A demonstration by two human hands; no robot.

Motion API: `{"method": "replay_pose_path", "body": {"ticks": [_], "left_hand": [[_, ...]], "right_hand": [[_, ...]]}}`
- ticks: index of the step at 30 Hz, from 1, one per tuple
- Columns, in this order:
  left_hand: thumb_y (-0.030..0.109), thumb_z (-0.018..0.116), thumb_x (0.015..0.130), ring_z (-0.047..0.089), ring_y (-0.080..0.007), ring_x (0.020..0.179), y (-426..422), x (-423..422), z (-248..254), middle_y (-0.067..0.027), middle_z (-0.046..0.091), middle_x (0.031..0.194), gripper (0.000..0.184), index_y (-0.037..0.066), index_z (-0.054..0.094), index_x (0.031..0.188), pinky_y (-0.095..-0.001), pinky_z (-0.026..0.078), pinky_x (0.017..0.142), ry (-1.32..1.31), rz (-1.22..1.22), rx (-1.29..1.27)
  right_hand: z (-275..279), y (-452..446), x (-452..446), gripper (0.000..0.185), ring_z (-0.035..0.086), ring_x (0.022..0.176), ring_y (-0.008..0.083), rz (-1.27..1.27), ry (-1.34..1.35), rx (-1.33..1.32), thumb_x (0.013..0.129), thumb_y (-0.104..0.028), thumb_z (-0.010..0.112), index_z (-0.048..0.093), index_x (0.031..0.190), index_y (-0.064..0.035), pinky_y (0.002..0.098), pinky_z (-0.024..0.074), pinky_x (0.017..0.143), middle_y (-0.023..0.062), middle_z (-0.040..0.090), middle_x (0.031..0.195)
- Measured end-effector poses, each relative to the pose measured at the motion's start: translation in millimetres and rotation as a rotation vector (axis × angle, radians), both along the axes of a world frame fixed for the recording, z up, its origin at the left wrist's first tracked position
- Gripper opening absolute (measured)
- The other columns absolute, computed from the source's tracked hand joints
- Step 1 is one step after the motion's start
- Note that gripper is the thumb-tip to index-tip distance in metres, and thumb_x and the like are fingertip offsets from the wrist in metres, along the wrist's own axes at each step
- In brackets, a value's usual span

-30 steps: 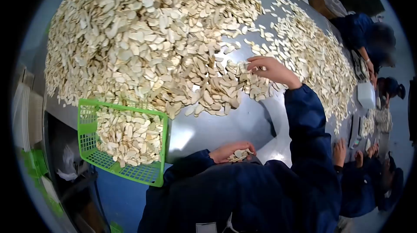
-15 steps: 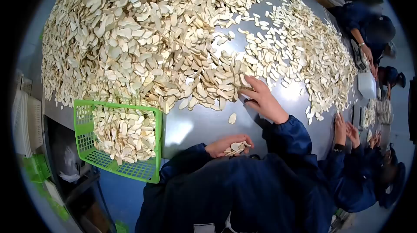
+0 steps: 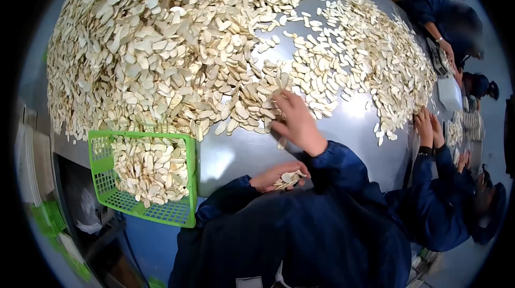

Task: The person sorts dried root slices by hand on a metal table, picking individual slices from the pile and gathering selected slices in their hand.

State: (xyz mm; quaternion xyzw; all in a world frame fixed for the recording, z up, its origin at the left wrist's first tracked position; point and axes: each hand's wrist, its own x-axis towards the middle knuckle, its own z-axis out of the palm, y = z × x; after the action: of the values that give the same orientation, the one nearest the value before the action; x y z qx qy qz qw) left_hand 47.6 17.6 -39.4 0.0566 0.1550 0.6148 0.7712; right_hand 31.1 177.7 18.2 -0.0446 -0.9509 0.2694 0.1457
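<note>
My left hand [image 3: 265, 177] is cupped close to my body and holds a few pale, flat dried slices [image 3: 288, 180]. Out over the metal table, my right hand [image 3: 301, 127] reaches to the lower edge of a big heap of slices [image 3: 155, 68]. Its thumb and forefinger are apart, with the fingertips at the loose slices there; I see nothing held between them. A green plastic basket [image 3: 191, 186], partly filled with the same slices, stands tilted at the table's front edge, left of my left hand.
A second, flatter spread of slices [image 3: 370, 46] covers the right side of the metal table [image 3: 230, 154]. Co-workers' hands [image 3: 427, 127] are at the far right, near a white container [image 3: 449, 94]. Stacked pale trays [image 3: 40, 159] stand at the left.
My right hand has moved left along the edge of the heap, now covering much of the single slice lying there. My left hand still cups its slices. The view has shifted slightly.
</note>
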Motion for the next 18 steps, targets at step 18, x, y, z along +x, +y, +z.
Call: {"method": "replay_pose_path", "body": {"ticks": [18], "left_hand": [[0.032, 0.046, 0.097, 0.054, -0.0129, 0.086, 1, 0, -7, -0.0089, 0.056, 0.107, 0.031, 0.003, 0.054, 0.105, -0.0199, 0.044, 0.059, 0.041, -0.029, 0.047]], "right_hand": [[-8, 87, 44, 0.016, 0.054, 0.083, 0.0329, -0.460, -0.039, 0.097, 0.078, -0.014, 0.065, 0.067, 0.087, -0.0012, 0.0410, 0.0451, 0.075, 0.0141, 0.059, 0.082]]}}
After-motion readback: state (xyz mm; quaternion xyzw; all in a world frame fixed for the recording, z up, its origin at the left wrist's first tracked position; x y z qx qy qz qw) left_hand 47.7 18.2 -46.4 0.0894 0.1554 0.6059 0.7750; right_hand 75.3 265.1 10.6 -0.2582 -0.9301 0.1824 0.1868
